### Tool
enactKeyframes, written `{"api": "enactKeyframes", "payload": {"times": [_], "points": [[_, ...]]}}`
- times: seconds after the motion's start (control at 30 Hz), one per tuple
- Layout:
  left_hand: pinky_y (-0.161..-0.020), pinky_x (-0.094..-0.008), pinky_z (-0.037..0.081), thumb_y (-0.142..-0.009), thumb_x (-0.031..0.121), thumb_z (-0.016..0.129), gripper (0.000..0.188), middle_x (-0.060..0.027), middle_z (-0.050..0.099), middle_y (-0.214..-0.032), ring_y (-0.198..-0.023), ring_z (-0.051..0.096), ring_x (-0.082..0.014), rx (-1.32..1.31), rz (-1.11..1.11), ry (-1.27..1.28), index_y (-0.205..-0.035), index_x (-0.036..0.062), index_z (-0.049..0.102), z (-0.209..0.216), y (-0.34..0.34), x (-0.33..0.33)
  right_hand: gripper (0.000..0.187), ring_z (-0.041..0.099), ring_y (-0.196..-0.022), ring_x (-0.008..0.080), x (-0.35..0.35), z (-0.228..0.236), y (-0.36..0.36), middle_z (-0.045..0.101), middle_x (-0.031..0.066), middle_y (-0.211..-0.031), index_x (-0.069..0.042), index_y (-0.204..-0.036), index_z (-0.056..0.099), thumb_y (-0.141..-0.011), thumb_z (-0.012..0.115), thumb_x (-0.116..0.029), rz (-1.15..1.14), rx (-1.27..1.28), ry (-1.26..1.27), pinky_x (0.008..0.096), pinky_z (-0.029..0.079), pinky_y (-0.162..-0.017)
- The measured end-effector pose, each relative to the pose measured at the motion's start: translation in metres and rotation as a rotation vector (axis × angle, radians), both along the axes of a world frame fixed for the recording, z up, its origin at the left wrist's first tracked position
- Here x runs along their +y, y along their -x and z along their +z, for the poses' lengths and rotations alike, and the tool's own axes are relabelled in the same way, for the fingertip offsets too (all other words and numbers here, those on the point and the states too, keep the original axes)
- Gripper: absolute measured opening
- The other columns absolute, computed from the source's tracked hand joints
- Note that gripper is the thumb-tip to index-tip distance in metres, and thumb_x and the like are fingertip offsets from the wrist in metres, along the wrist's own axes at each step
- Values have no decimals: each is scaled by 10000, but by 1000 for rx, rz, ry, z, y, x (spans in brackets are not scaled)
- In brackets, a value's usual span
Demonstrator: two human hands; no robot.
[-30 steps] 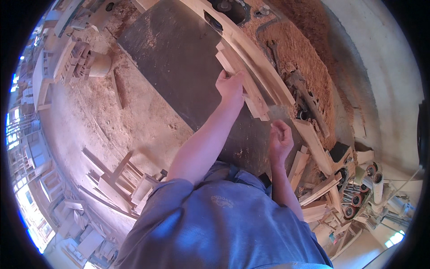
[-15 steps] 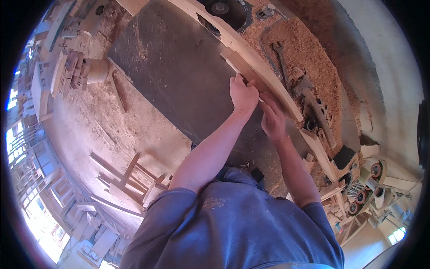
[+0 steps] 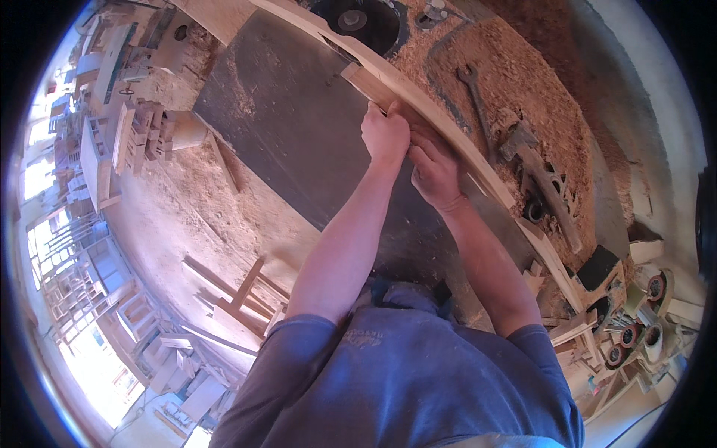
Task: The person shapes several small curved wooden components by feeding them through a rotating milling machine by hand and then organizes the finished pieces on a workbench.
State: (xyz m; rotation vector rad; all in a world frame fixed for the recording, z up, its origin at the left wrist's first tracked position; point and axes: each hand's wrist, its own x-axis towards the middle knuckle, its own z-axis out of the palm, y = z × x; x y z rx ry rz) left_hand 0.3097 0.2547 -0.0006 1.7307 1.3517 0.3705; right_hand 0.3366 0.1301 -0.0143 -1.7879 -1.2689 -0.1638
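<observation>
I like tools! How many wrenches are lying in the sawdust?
1. The wrench lies in the sawdust beyond the fence, up and right of the hands. Sawdust may hide others.

I see a pale tan wooden strip (image 3: 448, 131) along the dark grey machine table (image 3: 299, 127), orange-brown sawdust (image 3: 515, 67) around a dull grey wrench (image 3: 478, 97), and my plain blue shirt (image 3: 403, 381).

Pale wooden strip (image 3: 371, 87) — long, narrow, flat against the curved wooden fence (image 3: 463, 149)
</observation>
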Motion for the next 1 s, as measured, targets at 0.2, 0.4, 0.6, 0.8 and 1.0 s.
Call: {"api": "enactKeyframes", "payload": {"times": [0.2, 0.4, 0.6, 0.8, 1.0], "points": [[-909, -529, 541, -957, 217, 656, 296, -295, 731, -1057, -1054, 692, -479, 13, 14, -8, -1123, -27, 682, -5, -5, 20, 250, 691, -1127, 329, 17, -3, -1, 715, 133, -1144, -8, -905, 674, -701, 653, 134, -14, 28, -12, 404, 560, -954], [-907, -526, 540, -947, 232, 669, 315, -302, 730, -1041, -1042, 696, -479, 21, 0, -72, -1084, -51, 696, -12, -6, 38, 256, 691, -1125, 299, 33, -6, -2, 717, 110, -1152, -44, -896, 663, -673, 674, 83, -29, 22, -23, 386, 554, -970], [-903, -516, 542, -942, 252, 685, 342, -308, 729, -1041, -1042, 697, -479, 22, -10, -132, -1076, -61, 707, -25, -6, 60, 246, 698, -1096, 262, 51, -4, -5, 723, 70, -1146, -70, -909, 676, -694, 677, 50, -61, -13, -31, 357, 560, -930], [-919, -508, 541, -934, 235, 688, 341, -315, 728, -1063, -1068, 699, -469, -9, 15, -63, -1087, -67, 724, -14, -12, 76, 242, 691, -1109, 252, 69, -11, -7, 718, 58, -1147, -78, -901, 662, -696, 682, 50, -55, -4, -18, 352, 562, -920], [-936, -500, 539, -921, 231, 675, 350, -307, 731, -1085, -1083, 698, -462, -3, 11, -68, -1101, -64, 734, -18, -13, 102, 285, 687, -1091, 245, 91, -12, -9, 707, 34, -1135, -99, -922, 662, -686, 687, 57, -53, -4, -50, 361, 567, -887]]}}
